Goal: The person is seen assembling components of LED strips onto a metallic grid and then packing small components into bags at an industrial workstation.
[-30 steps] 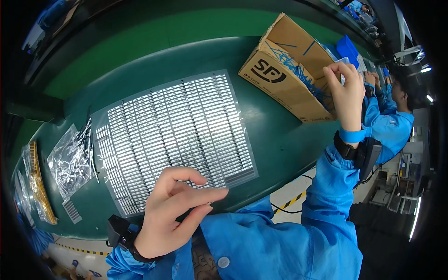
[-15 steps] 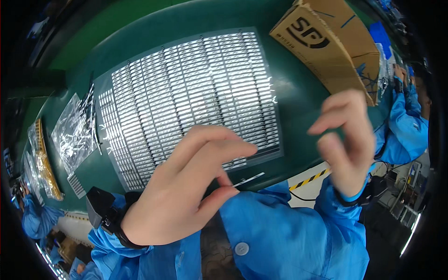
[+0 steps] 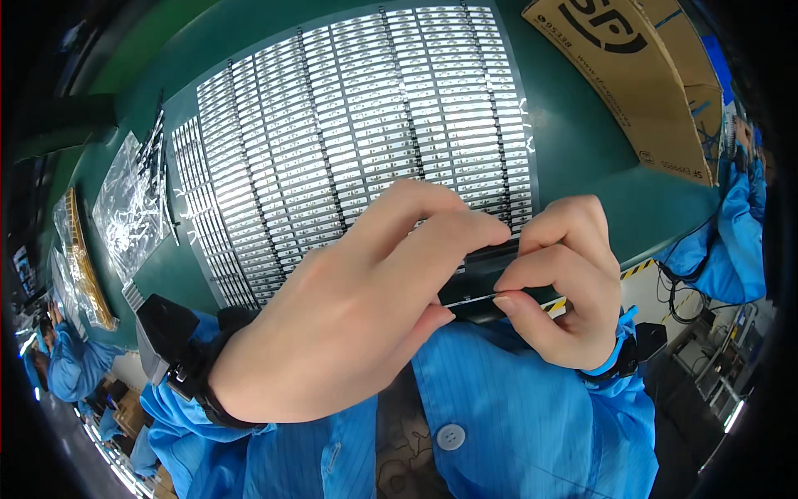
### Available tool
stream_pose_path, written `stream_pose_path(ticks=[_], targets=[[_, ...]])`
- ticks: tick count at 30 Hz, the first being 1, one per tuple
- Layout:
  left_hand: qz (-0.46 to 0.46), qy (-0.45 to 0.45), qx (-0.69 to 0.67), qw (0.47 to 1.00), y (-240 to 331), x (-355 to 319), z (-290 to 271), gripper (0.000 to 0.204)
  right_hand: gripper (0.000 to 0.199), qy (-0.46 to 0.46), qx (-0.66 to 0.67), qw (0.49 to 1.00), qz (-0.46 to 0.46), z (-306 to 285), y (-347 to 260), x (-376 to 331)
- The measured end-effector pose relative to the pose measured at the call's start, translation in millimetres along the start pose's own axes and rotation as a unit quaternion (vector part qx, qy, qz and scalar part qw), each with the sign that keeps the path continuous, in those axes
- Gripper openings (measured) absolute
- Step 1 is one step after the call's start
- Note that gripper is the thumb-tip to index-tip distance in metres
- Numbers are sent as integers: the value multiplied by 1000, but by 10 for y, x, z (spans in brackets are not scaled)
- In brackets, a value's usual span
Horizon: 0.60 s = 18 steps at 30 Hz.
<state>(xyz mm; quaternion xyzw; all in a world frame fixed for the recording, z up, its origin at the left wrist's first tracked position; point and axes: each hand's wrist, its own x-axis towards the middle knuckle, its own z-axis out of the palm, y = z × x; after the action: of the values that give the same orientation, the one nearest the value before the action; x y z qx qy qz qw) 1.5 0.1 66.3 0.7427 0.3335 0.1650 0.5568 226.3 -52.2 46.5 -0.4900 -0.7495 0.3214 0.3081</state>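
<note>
A thin, narrow light-coloured strip (image 3: 474, 299) spans the gap between my two hands, close to the front of my blue jacket. My left hand (image 3: 341, 299) has its thumb at the strip's left end, with the index finger stretched over the big sheet; the hand itself hides part of the grip. With thumb and forefinger, my right hand (image 3: 569, 287) pinches the strip's right end. Under and beyond both hands lies a clear sheet (image 3: 529, 179) bearing rows of silvery-white strips (image 3: 366, 125) with dark bands between columns.
An open cardboard box (image 3: 632, 91) stands at the far right of the green table (image 3: 582, 179). On the left lie a clear plastic bag (image 3: 129, 204) and a bagged yellow-orange bundle (image 3: 83, 266). Other people in blue work at both sides.
My right hand has come in leftward from the right and closed on the strip's free end. My left hand still holds the other end. The view has shifted, so the sheet appears higher.
</note>
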Motion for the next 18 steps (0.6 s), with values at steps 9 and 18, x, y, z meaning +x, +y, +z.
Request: stream_pose_path(ticks=[9,18], targets=[[129,70,102,984,-270,156,-98,49,8,264,82,955,106,112,159,-328],[326,90,397,853,-592,83,164,26,8,150,-11,973,177,138,258,-411]])
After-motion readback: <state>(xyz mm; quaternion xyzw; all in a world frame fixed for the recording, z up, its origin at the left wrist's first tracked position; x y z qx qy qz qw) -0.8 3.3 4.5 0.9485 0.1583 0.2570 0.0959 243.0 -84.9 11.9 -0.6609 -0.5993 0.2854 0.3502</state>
